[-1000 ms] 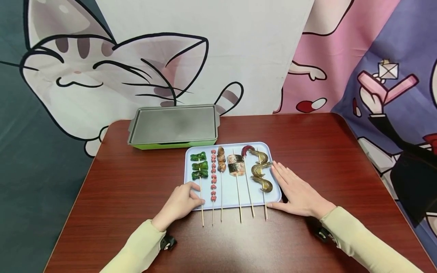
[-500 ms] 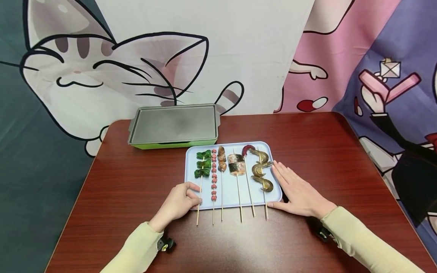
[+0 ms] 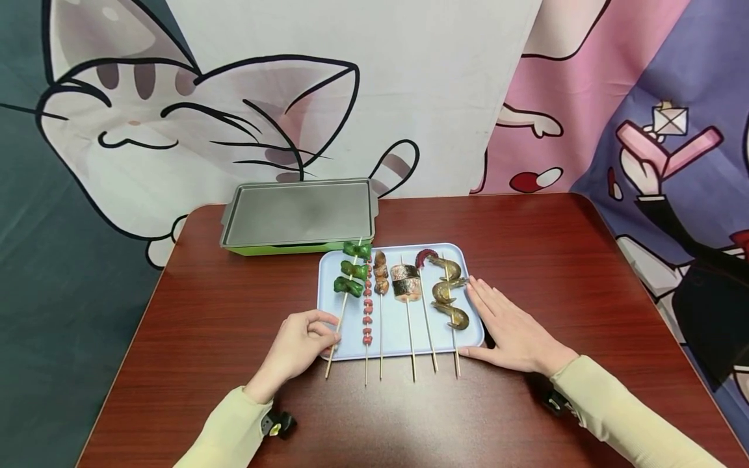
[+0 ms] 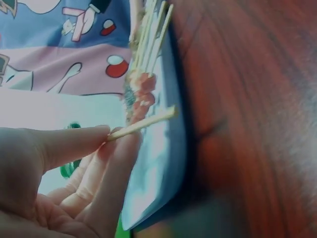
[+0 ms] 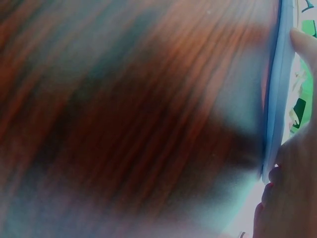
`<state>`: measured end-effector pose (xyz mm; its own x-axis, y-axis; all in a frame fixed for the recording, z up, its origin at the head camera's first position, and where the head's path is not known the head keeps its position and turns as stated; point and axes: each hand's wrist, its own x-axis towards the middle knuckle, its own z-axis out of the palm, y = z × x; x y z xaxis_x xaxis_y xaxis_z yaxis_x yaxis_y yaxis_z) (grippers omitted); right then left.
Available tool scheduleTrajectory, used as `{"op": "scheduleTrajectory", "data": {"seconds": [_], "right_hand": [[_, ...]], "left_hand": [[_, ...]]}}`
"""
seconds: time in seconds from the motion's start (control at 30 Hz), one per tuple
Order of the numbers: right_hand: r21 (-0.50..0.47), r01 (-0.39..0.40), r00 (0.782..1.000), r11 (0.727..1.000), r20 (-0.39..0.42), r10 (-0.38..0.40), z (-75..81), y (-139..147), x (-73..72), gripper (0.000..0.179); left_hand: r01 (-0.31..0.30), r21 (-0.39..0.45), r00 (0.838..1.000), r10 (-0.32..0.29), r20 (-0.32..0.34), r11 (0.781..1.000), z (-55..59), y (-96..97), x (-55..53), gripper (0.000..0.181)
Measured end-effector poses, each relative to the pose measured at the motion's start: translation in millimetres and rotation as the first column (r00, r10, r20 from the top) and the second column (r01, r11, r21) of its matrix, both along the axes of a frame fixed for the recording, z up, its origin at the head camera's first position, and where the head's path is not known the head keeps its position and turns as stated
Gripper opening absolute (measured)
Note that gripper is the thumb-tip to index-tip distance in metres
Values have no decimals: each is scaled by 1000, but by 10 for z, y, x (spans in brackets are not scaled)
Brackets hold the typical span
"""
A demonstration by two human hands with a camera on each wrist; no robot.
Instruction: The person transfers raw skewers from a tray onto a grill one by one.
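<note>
My left hand (image 3: 298, 344) pinches the wooden stick of a green pepper skewer (image 3: 354, 270) between thumb and fingers. In the left wrist view, the stick's end (image 4: 148, 123) juts out past the fingertips. The skewer slants up to the right over the left part of a pale blue tray (image 3: 394, 333), and its top overlaps the edge of the grill. With its fingers straight, my right hand (image 3: 517, 331) rests against the tray's right edge, the thumb at the front corner. In the right wrist view, only part of that hand and the tray rim (image 5: 277, 94) show.
Other skewers lie on the tray: small red pieces (image 3: 367, 302), brown meat (image 3: 381, 273), fish (image 3: 405, 283), a red-purple tentacle (image 3: 425, 257) and shrimp (image 3: 449, 292). A green grill with a grey flat plate (image 3: 301, 211) stands behind the tray, on the brown table (image 3: 193, 338).
The pepper skewer has risen and tilted, its top going up and right towards the grill, its stick end going left. My left hand has shifted slightly left. My right hand stays in place.
</note>
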<state>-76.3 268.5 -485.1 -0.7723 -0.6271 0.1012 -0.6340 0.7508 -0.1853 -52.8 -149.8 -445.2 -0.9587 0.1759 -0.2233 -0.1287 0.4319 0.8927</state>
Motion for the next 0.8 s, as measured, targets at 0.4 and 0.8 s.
{"op": "scheduleTrajectory", "data": {"seconds": [0.4, 0.8], "right_hand": [[-8, -2, 1000, 1000, -8, 2, 2, -12, 11, 113], [-2, -1, 1000, 1000, -2, 1, 13, -4, 10, 113]], "left_hand": [[-190, 167, 977, 203, -64, 967, 341, -300, -211, 26], [-293, 169, 941, 315, -121, 941, 640, -865, -656, 37]]}}
